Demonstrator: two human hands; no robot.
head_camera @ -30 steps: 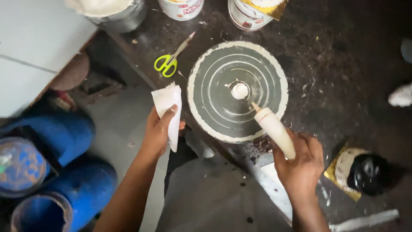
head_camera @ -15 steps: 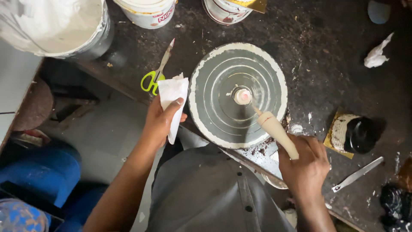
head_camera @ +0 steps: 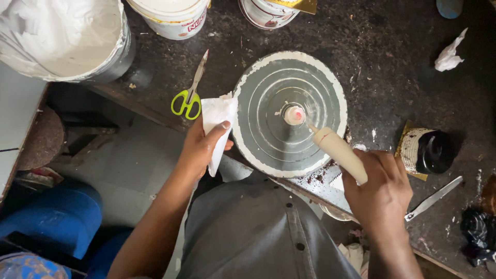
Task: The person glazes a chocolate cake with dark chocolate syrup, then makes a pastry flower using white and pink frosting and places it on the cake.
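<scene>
The right hand [head_camera: 385, 194] grips a cream piping bag [head_camera: 338, 152] whose tip touches the small dab at the middle of the round grey turntable [head_camera: 289, 111] on the desk [head_camera: 392, 67], so a gentle, steady squeeze suits, while the left hand [head_camera: 199, 150] pinches a white tissue [head_camera: 217, 124] at the turntable's left edge

Open dark tabletop [head_camera: 392, 67] is lying free right of the grey disc [head_camera: 268, 129]; scissors [head_camera: 190, 93] and buckets [head_camera: 170, 18] are crowding its left and top, a black-capped jar [head_camera: 431, 151] and knife [head_camera: 434, 198] are blocking lower right.
</scene>
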